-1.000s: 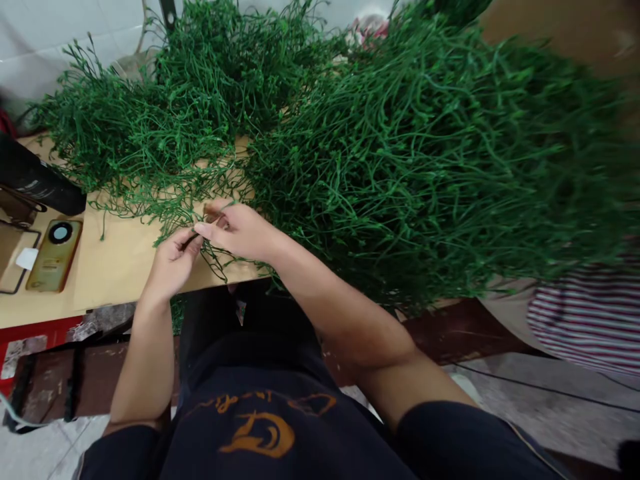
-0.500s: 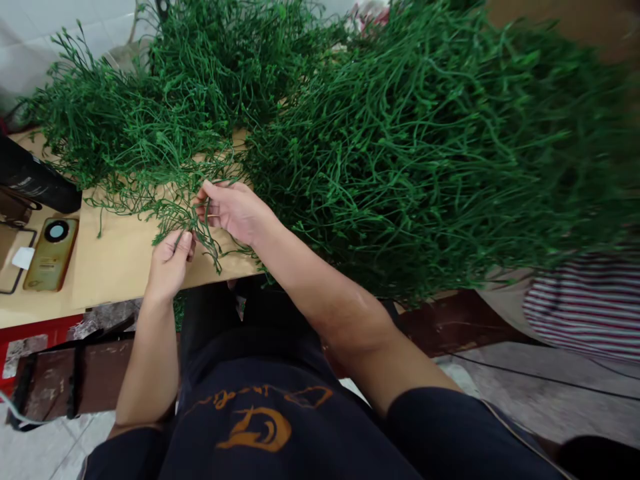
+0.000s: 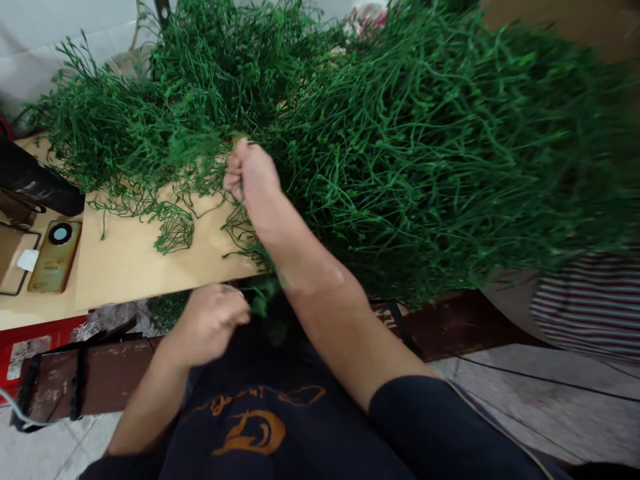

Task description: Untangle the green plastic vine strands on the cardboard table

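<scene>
My left hand (image 3: 215, 320) is closed, just off the cardboard's front edge and above my lap. A blurred green sprig (image 3: 257, 301) sticks out from its fingers to the right. My right hand (image 3: 254, 172) is raised over the cardboard, at the left edge of the big heap of thin green stems (image 3: 425, 153). Its fingers are curled together; what they pinch, if anything, is hidden. A small tangled bunch of green stems (image 3: 175, 227) lies on the cardboard (image 3: 135, 267) between the hands and the phone. A looser pile of budded stems (image 3: 125, 120) spreads behind it.
At the left lie a gold phone (image 3: 55, 257) and a black cylinder (image 3: 40, 177). A red crate (image 3: 45, 340) and a dark brown bench (image 3: 105, 377) are below the table. Striped cloth (image 3: 590, 307) hangs at the right. A black cable (image 3: 545, 378) crosses the floor.
My left hand has come down and toward my body with a green sprig. My right hand has moved up and right, away from the small bunch, which now lies on the cardboard.
</scene>
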Motion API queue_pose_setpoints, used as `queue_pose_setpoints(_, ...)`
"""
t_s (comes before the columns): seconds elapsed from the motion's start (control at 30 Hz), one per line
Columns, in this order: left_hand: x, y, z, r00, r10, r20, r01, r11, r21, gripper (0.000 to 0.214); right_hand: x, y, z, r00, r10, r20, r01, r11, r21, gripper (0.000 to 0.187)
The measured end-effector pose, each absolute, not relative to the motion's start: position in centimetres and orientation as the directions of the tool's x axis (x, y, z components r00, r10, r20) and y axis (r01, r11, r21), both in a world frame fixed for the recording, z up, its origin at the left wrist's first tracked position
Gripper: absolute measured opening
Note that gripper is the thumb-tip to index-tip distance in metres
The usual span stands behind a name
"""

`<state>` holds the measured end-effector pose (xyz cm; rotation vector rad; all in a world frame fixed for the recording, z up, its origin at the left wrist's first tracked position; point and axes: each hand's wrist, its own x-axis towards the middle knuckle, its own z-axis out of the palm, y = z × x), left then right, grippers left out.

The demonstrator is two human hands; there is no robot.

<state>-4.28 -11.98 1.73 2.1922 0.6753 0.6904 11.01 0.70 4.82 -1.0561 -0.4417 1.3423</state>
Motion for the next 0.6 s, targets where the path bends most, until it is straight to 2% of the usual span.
queue_pose_setpoints(0.03, -4.3, -12.2, 1.8, 0.753, 0.603, 0.262, 0.215, -0.602, 0.769, 0.035, 11.4, 1.0, 5.1, 0.272, 0.919, -0.286, -0.567, -0.087, -0.819, 0.035)
queue_pose_setpoints(0.07, -4.4, -12.1, 1.9, 0.727, 0.633, 0.267, 0.207, -0.573, 0.793, 0.034, 11.6, 1.0, 5.4, 0.265, 0.932, -0.249, -0.554, -0.064, -0.83, 0.035)
queue_pose_setpoints(0.1, -4.5, -11.7, 2.0, 0.641, 0.719, 0.271, 0.215, -0.507, 0.835, 0.034, 11.6, 0.7, 5.7, 0.214, 0.956, -0.202, -0.532, -0.059, -0.845, 0.035)
queue_pose_setpoints(0.17, -5.0, -10.2, 2.2, 0.362, 0.901, 0.239, 0.164, -0.314, 0.935, 0.037, 10.9, -0.2, 6.2, 0.031, 0.994, -0.101, -0.462, -0.075, -0.884, 0.035)
queue_pose_setpoints(0.23, -5.3, -8.6, 2.6, 0.163, 0.972, 0.169, 0.036, -0.177, 0.983, 0.043, 10.2, -1.2, 6.2, -0.136, 0.989, -0.058, -0.367, -0.105, -0.924, 0.033)
queue_pose_setpoints(0.27, -5.4, -7.9, 2.8, 0.132, 0.981, 0.14, -0.016, -0.139, 0.99, 0.045, 9.9, -1.5, 5.9, -0.178, 0.982, -0.061, -0.323, -0.117, -0.939, 0.033)
queue_pose_setpoints(0.33, -5.3, -7.1, 3.0, 0.147, 0.984, 0.104, -0.065, -0.095, 0.993, 0.047, 9.9, -1.6, 5.1, -0.18, 0.979, -0.091, -0.267, -0.138, -0.954, 0.033)
queue_pose_setpoints(0.47, -4.7, -6.6, 2.7, 0.204, 0.978, 0.037, -0.085, -0.02, 0.996, 0.05, 11.1, -1.6, 3.7, -0.138, 0.984, -0.109, -0.27, -0.143, -0.952, 0.035)
queue_pose_setpoints(0.6, -4.1, -6.1, 2.4, 0.178, 0.984, 0.028, -0.088, -0.012, 0.996, 0.055, 11.5, -2.7, 3.5, -0.198, 0.976, -0.092, -0.217, -0.135, -0.967, 0.032)
